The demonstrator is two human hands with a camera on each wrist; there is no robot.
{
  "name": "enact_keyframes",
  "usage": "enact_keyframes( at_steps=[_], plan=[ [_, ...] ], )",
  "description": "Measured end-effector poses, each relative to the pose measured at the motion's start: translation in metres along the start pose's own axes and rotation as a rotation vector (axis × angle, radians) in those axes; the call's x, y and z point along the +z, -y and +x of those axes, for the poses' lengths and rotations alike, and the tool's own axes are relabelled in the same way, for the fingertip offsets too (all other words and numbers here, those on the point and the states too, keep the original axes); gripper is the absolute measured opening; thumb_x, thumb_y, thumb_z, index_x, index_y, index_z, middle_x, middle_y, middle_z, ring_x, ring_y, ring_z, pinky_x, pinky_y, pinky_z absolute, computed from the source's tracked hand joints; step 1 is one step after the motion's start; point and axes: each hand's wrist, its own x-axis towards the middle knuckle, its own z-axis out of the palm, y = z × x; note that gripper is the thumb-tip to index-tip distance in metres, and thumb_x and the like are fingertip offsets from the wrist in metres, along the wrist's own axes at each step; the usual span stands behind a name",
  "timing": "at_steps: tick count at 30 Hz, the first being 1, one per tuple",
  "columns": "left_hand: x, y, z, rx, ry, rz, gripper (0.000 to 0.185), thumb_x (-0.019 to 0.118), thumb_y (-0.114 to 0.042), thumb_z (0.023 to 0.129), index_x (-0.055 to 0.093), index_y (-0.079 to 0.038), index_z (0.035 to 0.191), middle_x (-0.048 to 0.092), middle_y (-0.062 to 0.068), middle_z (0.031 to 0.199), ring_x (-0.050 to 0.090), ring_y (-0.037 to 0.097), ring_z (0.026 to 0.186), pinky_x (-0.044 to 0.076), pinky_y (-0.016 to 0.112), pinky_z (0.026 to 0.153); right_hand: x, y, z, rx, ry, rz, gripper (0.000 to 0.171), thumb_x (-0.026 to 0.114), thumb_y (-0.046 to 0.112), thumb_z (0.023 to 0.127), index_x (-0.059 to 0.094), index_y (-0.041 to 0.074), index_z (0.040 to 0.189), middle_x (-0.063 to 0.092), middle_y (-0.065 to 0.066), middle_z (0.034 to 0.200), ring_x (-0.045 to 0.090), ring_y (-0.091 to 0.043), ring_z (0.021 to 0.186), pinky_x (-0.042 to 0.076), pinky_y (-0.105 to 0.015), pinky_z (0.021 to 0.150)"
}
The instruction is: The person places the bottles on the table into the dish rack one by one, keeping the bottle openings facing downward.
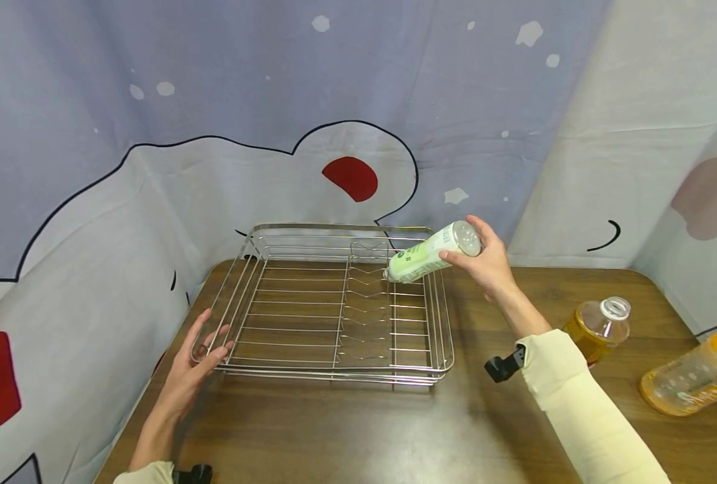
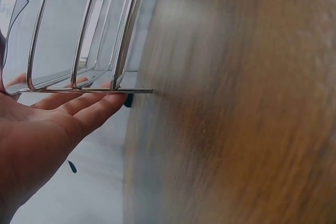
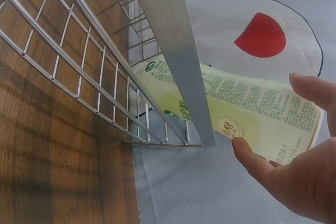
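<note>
- Wood-grain table [image 1: 346,430], cartoon-print cloth backdrop [image 1: 152,101] behind and on both sides.
- Your left hand [image 1: 197,359]: palm open, fingers straight and slightly spread, fingertips resting against the near-left corner of the wire dish rack [image 1: 298,316]. Left wrist view shows the fingers [image 2: 79,103] lying under the rack's bottom rail.
- Rack sits on the table, centre-left; nothing lying in it.
- Your right hand [image 1: 485,262]: raised over the rack's far-right corner, thumb and fingers pinching the base end of a light green bottle [image 1: 431,252]. Bottle is tilted, cap end down and pointing into the rack, just above the wires.
- Bottle label: green round logos plus dense small print in the right wrist view [image 3: 247,103]; text too small to read.
- Right of your forearm: amber bottle [image 1: 597,326] standing upright, white cap, brown liquid inside.
- Far right: orange-tinted bottle [image 1: 693,373] lying on its side; white print on it is unreadable.
</note>
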Motion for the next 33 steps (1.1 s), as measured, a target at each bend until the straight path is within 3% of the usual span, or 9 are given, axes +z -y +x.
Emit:
enact_keyframes(
  at_steps=[9,14,19,22,25,33],
  plan=[
    [0.001,0.001,0.001,0.003,-0.004,-0.003,0.071,0.046,0.005,0.101,0.01,-0.015,0.16,0.032,0.022,0.145,0.059,0.006,0.116,0.05,0.022,0.09,-0.002,0.0,-0.002,-0.009,0.011,0.022,0.086,0.074,-0.008,0.079,0.027,-0.003,0.152,0.043,-0.023,0.143,0.05,-0.013,0.11,0.048,-0.014,0.084],
    [0.001,0.001,0.001,0.005,-0.001,-0.005,0.072,0.046,0.005,0.101,0.008,-0.011,0.159,0.037,0.016,0.144,0.059,0.007,0.116,0.05,0.022,0.09,-0.003,0.002,-0.004,-0.002,0.023,0.024,0.088,0.073,-0.009,0.079,0.025,-0.003,0.152,0.041,-0.023,0.144,0.05,-0.017,0.113,0.047,-0.015,0.086],
    [-0.001,0.0,0.0,-0.001,0.015,0.001,0.071,0.045,0.004,0.102,0.009,-0.018,0.16,0.04,0.008,0.143,0.058,0.008,0.119,0.049,0.022,0.09,-0.005,0.009,-0.008,0.003,0.021,-0.026,0.092,0.078,-0.003,0.079,0.023,0.001,0.154,0.034,-0.022,0.151,0.039,-0.03,0.134,0.039,-0.035,0.106],
    [0.0,-0.002,0.001,-0.006,0.027,0.002,0.071,0.044,0.003,0.102,0.009,-0.02,0.16,0.04,0.002,0.143,0.057,0.007,0.119,0.049,0.022,0.091,-0.01,0.021,-0.012,-0.029,-0.003,-0.115,0.096,0.082,0.006,0.078,0.023,0.004,0.154,0.029,-0.02,0.154,0.028,-0.034,0.142,0.028,-0.047,0.114],
    [0.001,-0.003,0.001,-0.01,0.028,-0.005,0.071,0.044,0.003,0.102,0.009,-0.02,0.16,0.04,0.001,0.142,0.057,0.005,0.118,0.049,0.022,0.091,-0.014,0.039,-0.017,-0.075,-0.019,-0.207,0.098,0.084,0.012,0.077,0.024,0.006,0.154,0.028,-0.016,0.156,0.025,-0.034,0.144,0.022,-0.051,0.115],
    [-0.002,-0.001,0.0,-0.038,0.025,-0.008,0.071,0.044,0.001,0.103,0.008,-0.021,0.16,0.038,0.002,0.143,0.057,0.009,0.12,0.049,0.021,0.092,-0.034,0.084,-0.037,-0.16,0.022,-0.243,0.088,0.081,0.006,0.079,0.03,0.004,0.151,0.033,-0.013,0.154,0.028,-0.031,0.142,0.024,-0.053,0.114]
  ],
)
